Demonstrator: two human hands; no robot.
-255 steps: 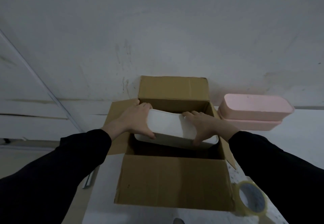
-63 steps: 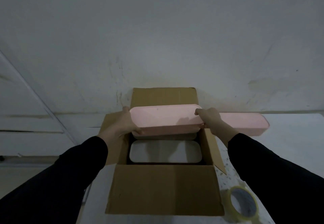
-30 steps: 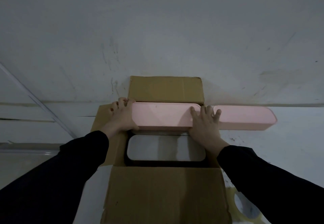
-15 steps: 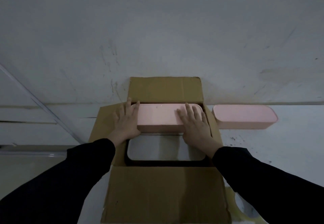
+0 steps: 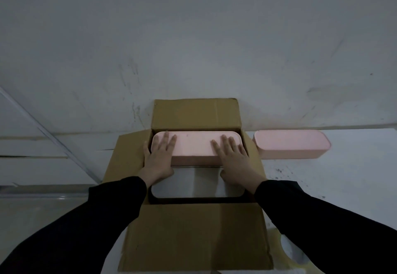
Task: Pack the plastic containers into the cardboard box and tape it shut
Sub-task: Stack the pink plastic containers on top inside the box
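Observation:
An open cardboard box (image 5: 193, 235) stands on the table with its flaps spread. A pink plastic container (image 5: 194, 146) lies bottom up in the far half of the box. My left hand (image 5: 160, 159) rests flat on its left end and my right hand (image 5: 234, 160) flat on its right end, fingers spread. A white container (image 5: 197, 184) sits lower in the near half of the box, partly hidden by my wrists. A second pink container (image 5: 291, 145) lies on the table right of the box.
A roll of clear tape (image 5: 290, 252) lies at the box's near right corner, mostly hidden behind my right sleeve. A white wall (image 5: 193, 37) rises right behind the box. The table's left edge runs beside the box's left flap (image 5: 126, 157).
The pink container came from the stack on the right and went down into the far half of the box. My hands shifted from gripping its ends to lying flat on top.

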